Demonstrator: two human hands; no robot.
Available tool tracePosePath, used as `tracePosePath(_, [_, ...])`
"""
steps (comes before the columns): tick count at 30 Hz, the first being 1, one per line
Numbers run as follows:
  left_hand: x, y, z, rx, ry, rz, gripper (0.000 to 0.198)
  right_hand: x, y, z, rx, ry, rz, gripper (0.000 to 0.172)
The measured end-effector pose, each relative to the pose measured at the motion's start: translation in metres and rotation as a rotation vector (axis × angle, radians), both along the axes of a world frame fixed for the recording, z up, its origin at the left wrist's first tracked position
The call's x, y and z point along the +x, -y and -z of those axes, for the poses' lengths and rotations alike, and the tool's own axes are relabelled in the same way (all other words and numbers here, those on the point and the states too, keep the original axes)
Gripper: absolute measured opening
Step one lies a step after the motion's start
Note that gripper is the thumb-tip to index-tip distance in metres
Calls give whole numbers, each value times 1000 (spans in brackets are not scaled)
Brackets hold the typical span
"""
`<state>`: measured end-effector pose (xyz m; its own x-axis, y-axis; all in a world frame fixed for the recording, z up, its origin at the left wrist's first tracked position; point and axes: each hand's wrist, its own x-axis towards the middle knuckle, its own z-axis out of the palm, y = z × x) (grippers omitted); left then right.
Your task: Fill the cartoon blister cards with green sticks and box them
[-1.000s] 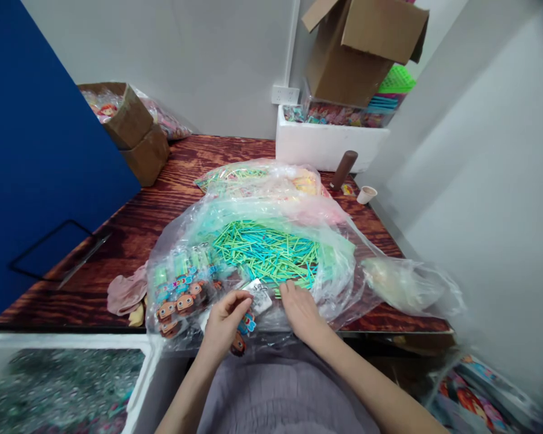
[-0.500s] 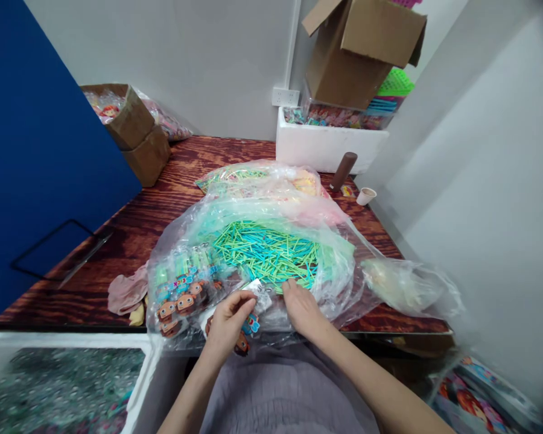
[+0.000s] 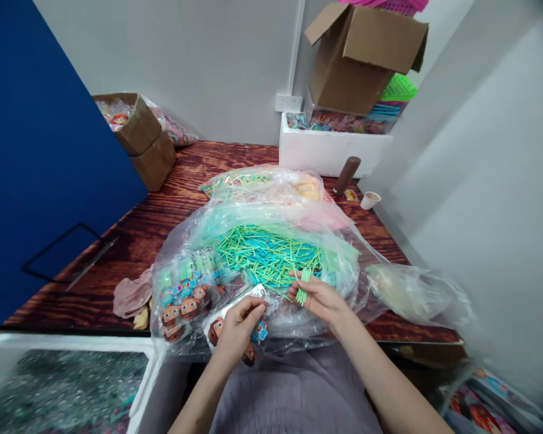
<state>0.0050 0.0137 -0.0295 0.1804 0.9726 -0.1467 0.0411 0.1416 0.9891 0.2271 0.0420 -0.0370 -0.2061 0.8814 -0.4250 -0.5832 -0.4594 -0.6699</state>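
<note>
Left hand [image 3: 238, 325]: I pinch a character packet [image 3: 259, 330].
Right hand [image 3: 323, 299]: I pinch green sticks [image 3: 304, 289].
Stick pile [image 3: 269, 252]: twelve o'clock.

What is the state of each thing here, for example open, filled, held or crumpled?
Left hand, pinching a cartoon packet, grip partly hidden
Right hand, closed on green sticks
Green sticks, held in a bundle
Loose sticks, heaped, unsorted
Pink cloth, crumpled
Top cardboard box, open, flaps spread
Paper cup, uncovered
Front foam box, open, filled
Back foam box, open, loaded
</note>
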Motion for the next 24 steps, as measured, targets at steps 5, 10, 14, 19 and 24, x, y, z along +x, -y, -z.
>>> tracePosePath(5, [5, 0, 4, 33, -23, 36, 20, -19, -6, -39, 207, -96, 133, 14])
tracePosePath(10, [10, 1, 4, -10, 17, 31, 24, -40, -5, -59, 342, -56, 139, 17])
tracePosePath(14, [11, 2, 2, -62, 76, 30, 26, -50, 0, -56, 324, -25, 100, 21])
tracePosePath(19, [12, 5, 6, -139, 157, 20, 28, -57, 6, -55, 304, -48, 110, 20])
tracePosePath(24, [11, 8, 9, -170, 209, -8, 29, -55, 10, -44, 246, -114, 186, 16])
